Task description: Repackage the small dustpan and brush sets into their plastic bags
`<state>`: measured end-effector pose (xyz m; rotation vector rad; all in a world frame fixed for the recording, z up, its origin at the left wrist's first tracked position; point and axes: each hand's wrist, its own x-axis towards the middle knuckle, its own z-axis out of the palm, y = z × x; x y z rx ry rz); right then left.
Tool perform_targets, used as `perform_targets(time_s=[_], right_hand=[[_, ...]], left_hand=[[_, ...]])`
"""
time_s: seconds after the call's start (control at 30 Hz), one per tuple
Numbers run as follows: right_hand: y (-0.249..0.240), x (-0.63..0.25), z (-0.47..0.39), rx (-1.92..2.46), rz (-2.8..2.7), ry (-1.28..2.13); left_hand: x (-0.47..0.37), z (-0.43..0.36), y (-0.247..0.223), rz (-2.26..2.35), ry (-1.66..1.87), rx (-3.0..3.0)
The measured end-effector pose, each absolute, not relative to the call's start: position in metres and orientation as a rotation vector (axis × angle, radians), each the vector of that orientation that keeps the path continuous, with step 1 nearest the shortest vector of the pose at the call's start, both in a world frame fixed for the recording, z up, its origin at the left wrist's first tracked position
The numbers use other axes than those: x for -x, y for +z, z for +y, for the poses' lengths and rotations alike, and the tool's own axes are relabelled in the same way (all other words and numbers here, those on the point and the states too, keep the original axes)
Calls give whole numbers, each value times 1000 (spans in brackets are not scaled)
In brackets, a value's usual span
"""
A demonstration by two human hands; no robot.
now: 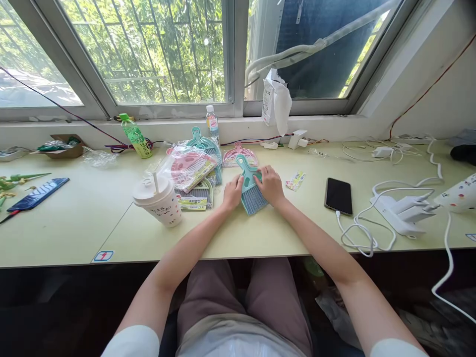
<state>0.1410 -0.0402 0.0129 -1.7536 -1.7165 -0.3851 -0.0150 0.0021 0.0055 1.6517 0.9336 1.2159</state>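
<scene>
A teal brush and dustpan set point(250, 186) lies at the middle of the table, its handle toward the window and its bristles toward me. My left hand point(233, 192) is closed on its left edge. On the other edge, the fingers of my right hand point(270, 185) grip the set near the top of the bristles. Just left of my hands is a pile of pink and teal sets, some in clear plastic wrap point(191, 168). Behind the held set stands a pink dustpan point(240, 154). A small yellow label card point(296, 181) lies to the right of my right hand.
A white cup with a straw point(159, 201) stands left of my left forearm. Bottles point(136, 136) line the window side. On the right are a black phone point(338, 196), white cables and a power strip point(403, 215). A blue packet point(39, 193) lies far left.
</scene>
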Motion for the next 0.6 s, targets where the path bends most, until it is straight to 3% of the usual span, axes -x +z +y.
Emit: perform_targets(time_s=[0.2, 0.6], right_hand=[[17, -132, -44, 1768, -1808, -381], [21, -155, -34, 1509, -1503, 267]], left_hand=[[13, -10, 8, 960, 1283, -1684], [13, -7, 17, 887, 1195, -1835]])
